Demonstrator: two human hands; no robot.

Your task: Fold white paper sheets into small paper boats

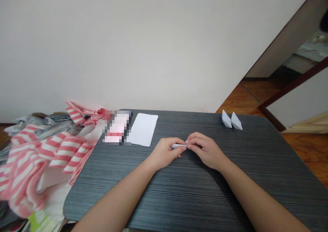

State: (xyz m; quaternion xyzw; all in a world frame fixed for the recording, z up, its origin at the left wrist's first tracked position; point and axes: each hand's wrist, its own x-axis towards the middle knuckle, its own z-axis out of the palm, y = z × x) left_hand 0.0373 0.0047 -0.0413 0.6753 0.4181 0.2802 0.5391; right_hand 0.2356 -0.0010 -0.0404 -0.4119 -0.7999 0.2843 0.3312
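Pinching a narrow folded strip of white paper (178, 145) between them, the left hand (166, 153) and right hand (206, 150) meet over the dark tabletop (205, 198); two paper boats (232, 120) stand near its far edge, well right of a white sheet (142, 129).

- A room in a private home is shown.
- A plain white wall (128, 47) is seen across the top of the frame.
- A warm wooden floor (307, 150) is seen at right.
- A doorway with a dark wooden frame (294, 82) is seen at upper right, with another room beyond.
- A dark grey wood-grain table (179, 204) is placed against the wall.
- Striped red-and-white cloth (43, 157) is heaped at left, and two folded paper boats (232, 120) are set on the table.
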